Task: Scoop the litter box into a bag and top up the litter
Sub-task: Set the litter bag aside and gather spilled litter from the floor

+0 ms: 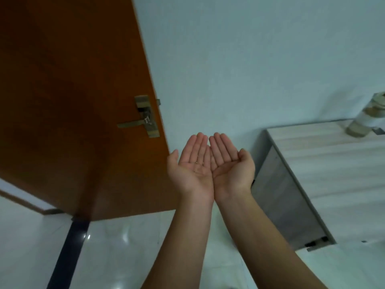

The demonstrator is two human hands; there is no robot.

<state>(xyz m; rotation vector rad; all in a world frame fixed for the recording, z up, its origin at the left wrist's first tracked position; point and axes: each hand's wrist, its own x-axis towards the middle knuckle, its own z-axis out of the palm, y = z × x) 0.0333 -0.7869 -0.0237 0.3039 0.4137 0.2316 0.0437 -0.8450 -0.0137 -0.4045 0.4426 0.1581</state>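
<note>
Holding nothing, the left hand and right hand lie flat, palms up, touching, just right of the orange-brown wooden door; no litter box, bag or litter shows, so seemingly nothing is begun.

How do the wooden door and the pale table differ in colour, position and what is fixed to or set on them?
The door is dark orange-brown; the table is pale grey-white with faint stripes. The door stands upright on the left of the hands; the table lies flat on the right. The door carries a brass handle; the table bears a jar near its far edge. Both stand by the same pale wall.
</note>
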